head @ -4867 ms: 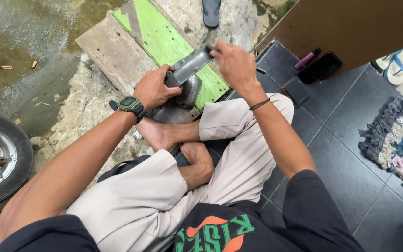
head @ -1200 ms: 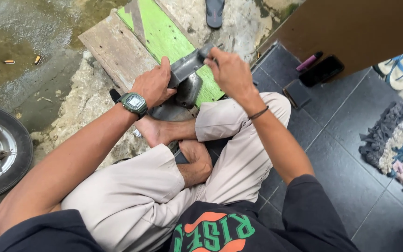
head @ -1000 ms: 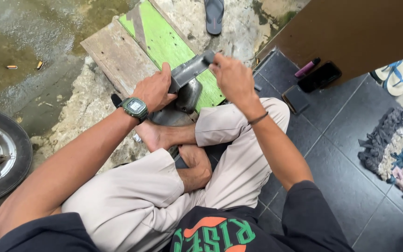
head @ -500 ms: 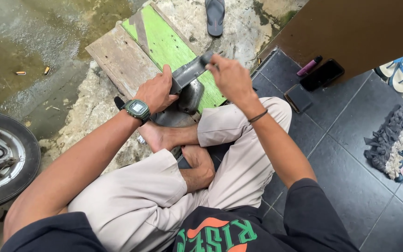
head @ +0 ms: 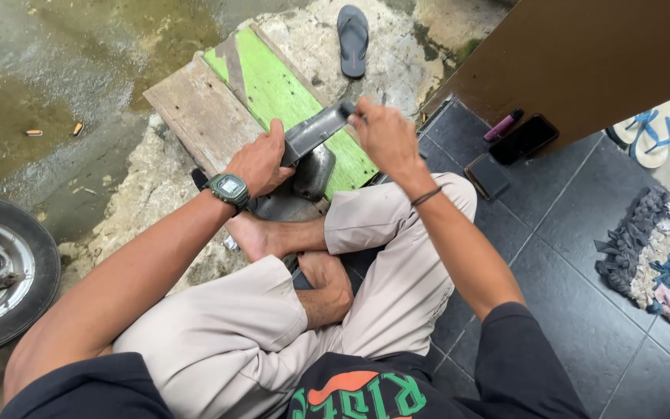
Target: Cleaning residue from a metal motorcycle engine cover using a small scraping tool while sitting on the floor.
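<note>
I sit cross-legged on dark floor tiles and hold a long grey metal part [head: 316, 130] in front of my knees. My left hand [head: 260, 161], with a green-rimmed watch on the wrist, grips its lower left end. My right hand [head: 380, 133] pinches its upper right end. Just under the part lies a dark rounded metal piece [head: 313, 172] resting by my bare foot [head: 257, 234]. Both pieces sit over a green-painted wooden board [head: 273, 85].
A wheel with a tyre [head: 1, 271] stands at the left edge. Wet concrete with cigarette butts [head: 31, 132] lies beyond the board. A grey sandal [head: 352, 37] lies at the top. Two phones [head: 523, 140] and a purple lighter [head: 502, 124] lie by a brown door; a rag rug [head: 661, 260] is right.
Both hands stay on the grey metal part, which has tilted slightly. My view has shifted a little, showing more of the wet ground at left.
</note>
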